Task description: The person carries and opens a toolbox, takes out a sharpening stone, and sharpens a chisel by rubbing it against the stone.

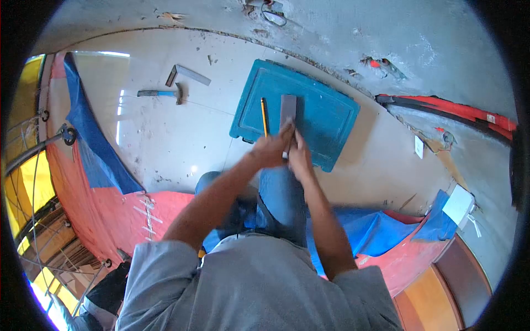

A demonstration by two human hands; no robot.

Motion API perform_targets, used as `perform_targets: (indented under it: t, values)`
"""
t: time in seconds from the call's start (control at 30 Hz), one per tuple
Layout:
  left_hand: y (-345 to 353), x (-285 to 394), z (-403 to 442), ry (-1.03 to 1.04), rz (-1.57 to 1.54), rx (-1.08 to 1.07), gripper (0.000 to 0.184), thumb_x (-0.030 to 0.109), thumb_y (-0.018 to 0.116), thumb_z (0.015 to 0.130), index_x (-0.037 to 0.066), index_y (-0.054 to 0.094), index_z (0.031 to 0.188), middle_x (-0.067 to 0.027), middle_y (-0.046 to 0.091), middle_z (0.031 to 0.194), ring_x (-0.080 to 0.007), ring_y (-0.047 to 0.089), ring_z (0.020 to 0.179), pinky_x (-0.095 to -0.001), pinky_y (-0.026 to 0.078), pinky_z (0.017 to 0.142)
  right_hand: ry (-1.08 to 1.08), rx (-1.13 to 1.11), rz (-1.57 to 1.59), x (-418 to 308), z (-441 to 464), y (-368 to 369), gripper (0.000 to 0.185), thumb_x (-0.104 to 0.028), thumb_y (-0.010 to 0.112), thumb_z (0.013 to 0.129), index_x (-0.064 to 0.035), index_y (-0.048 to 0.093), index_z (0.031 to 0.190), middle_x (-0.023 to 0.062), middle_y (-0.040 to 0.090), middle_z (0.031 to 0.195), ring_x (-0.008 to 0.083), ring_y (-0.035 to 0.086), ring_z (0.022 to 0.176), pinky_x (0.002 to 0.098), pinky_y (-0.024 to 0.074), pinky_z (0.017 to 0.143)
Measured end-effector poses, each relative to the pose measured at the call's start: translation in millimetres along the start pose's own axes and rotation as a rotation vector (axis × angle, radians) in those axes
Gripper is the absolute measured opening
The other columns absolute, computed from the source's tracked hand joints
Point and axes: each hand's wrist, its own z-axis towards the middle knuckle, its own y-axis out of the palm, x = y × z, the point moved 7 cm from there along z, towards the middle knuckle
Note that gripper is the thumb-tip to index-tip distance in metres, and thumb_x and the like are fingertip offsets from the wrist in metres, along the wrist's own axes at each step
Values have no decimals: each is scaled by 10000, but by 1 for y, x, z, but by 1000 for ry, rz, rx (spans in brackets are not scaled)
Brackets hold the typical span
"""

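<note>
A flat grey-brown rectangular block [288,107] lies lengthwise on the teal plastic case [326,105]. At its near end my left hand [270,150] is closed, with fingertips over the block. My right hand [299,160] is also closed, right beside the left, its fingers pointing up along the block's edge. Both hands are slightly blurred. Something with a small pale end shows between them, but my fingers hide what it is. A yellow pencil [264,117] rests on the case just left of the block.
A blue-handled hammer [160,93] and a try square [187,75] lie on the pale tiled floor [193,127] to the left. Blue and red tarps [110,220] border the floor. Red and black conduits [458,113] run along the rough grey wall at right.
</note>
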Motion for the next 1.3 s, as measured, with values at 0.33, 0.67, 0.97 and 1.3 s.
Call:
perform_targets:
  t: [0.33, 0.67, 0.97, 1.3]
  values:
    - [13, 9, -19, -17, 12, -8, 1169, 381, 889, 714, -8, 230, 1598, -241, 187, 1691, -400, 632, 1247, -483, 577, 979, -51, 76, -65, 37, -12, 8, 517, -209, 461, 1069, -92, 427, 1571, 227, 623, 1277, 352, 631, 1087, 420, 525, 906]
    - [-42, 48, 26, 111, 16, 146, 942, 211, 788, 813, -13, 291, 1582, -240, 243, 1672, -411, 676, 1162, -485, 611, 879, -340, 282, -59, -13, 12, -69, 472, -164, 556, 1040, -50, 507, 1496, 285, 635, 1341, 445, 665, 1147, 467, 535, 961]
    - [27, 27, -35, -41, 70, 65, 767, 25, 596, 849, -84, 307, 1550, -296, 192, 1674, -392, 752, 847, -476, 614, 700, -527, 187, -564, 19, -12, -57, 394, -111, 696, 935, -103, 693, 1330, 157, 567, 1014, 370, 606, 934, 490, 514, 777]
    - [26, 27, -14, -98, 31, 82, 847, 141, 645, 866, -40, 249, 1592, -287, 170, 1684, -425, 736, 927, -493, 600, 803, -587, 280, -628, 27, -13, -47, 435, -147, 721, 897, -130, 699, 1331, 139, 584, 1017, 334, 606, 948, 482, 500, 806]
